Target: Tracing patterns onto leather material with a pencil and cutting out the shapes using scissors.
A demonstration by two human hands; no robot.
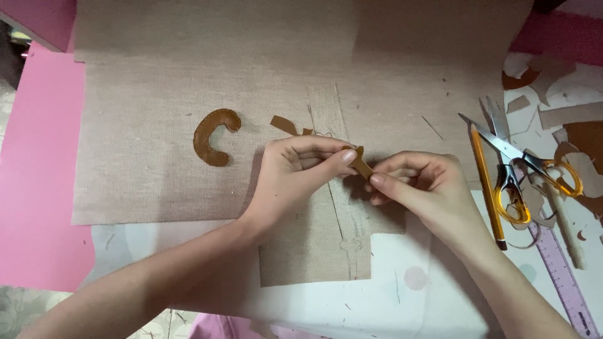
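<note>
Beige fabric (pixel 157 138) lay spread beneath my hands. Left of my left hand (pixel 295 172) sat a brown curved piece (pixel 213 137). Both it and my right hand (pixel 421 185) pinched a small brown strip (pixel 360 164) between fingertips.

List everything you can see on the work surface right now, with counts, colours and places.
Beige ribbed fabric sheet: one, centre.
Brown C-shaped cut-out: one, on the fabric, left of the hands.
Small brown strip: one, pinched between both hands.
Brown scrap: one, just above the left hand.
Yellow-handled scissors: two pairs, crossed, right.
Brown pencil: one, beside the scissors.
Lilac ruler: one, lower right.
Pink board: one, left.
Left hand: pinching the strip.
Right hand: pinching the strip.
</note>
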